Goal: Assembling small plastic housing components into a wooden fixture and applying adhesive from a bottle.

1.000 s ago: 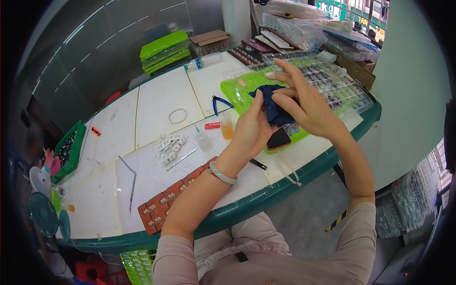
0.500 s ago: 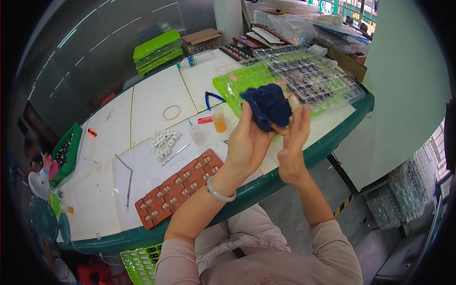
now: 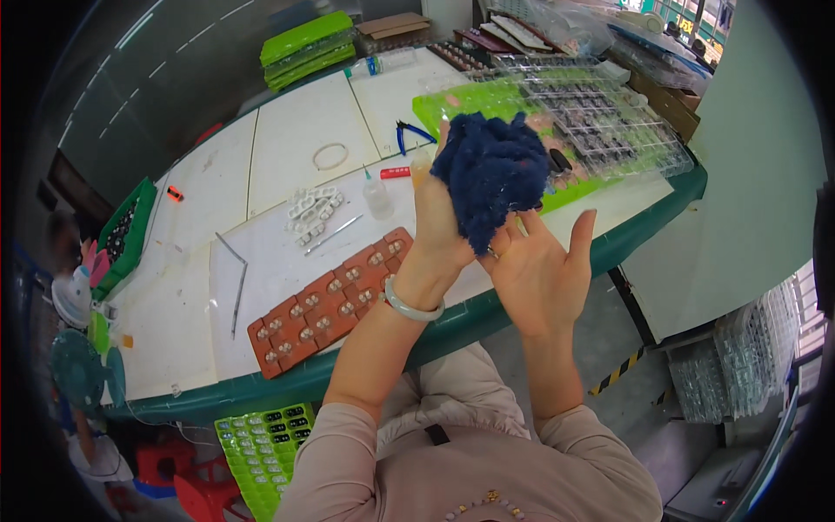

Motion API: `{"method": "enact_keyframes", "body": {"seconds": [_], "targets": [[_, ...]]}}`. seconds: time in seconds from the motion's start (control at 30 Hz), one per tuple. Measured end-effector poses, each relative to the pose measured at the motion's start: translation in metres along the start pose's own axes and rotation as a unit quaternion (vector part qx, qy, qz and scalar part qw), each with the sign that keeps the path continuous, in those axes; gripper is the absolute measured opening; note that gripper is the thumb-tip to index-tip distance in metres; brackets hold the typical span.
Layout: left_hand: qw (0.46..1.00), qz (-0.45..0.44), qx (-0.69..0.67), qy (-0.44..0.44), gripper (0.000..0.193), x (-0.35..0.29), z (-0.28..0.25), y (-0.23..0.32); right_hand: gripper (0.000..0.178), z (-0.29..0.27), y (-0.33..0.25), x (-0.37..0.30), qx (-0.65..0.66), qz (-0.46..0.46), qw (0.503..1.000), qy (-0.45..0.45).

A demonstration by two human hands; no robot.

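Observation:
My left hand [image 3: 439,213] holds a dark blue fluffy cloth [image 3: 491,178] above the right part of the table. The cloth covers most of that hand's fingers. My right hand [image 3: 544,278] is palm up just below it, thumb spread wide, with its fingertips at the cloth's lower edge. Whether anything is wrapped in the cloth is hidden. Beneath and to the left of my left forearm is a reddish-brown tray [image 3: 335,304] with small clear, rounded pieces in rows. Behind the cloth rests a bright green tray [image 3: 435,106].
Clear compartment trays [image 3: 600,130] cover the back right. Blue pliers [image 3: 404,137], a dropper bottle [image 3: 377,198], white linked pieces [image 3: 313,211] and a metal tweezer-like tool [image 3: 235,274] lie mid-table. A green bin [image 3: 130,239] stands at the left; another person is partly visible beyond.
The cloth has spread out in my left hand and hangs lower. My right hand has turned palm up, its thumb spreading away. My view has shifted slightly.

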State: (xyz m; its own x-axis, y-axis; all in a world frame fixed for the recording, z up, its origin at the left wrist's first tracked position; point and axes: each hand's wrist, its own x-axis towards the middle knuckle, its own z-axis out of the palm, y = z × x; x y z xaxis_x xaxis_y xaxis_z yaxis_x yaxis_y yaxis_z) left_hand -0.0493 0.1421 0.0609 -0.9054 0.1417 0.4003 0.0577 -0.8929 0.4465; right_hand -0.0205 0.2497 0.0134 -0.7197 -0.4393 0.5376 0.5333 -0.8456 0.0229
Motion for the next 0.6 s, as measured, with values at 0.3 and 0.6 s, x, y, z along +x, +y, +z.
{"method": "enact_keyframes", "body": {"seconds": [0.3,0.6], "targets": [[0.986,0.138,0.069,0.064,0.031,0.01,0.023,0.051,0.09,0.026,-0.008,-0.03,0.112,0.031,0.991,0.067],[0.948,-0.03,0.298,0.107,0.028,-0.016,0.012,0.022,0.074,0.009,-0.03,-0.026,-0.08,-0.033,0.996,-0.028]]}}
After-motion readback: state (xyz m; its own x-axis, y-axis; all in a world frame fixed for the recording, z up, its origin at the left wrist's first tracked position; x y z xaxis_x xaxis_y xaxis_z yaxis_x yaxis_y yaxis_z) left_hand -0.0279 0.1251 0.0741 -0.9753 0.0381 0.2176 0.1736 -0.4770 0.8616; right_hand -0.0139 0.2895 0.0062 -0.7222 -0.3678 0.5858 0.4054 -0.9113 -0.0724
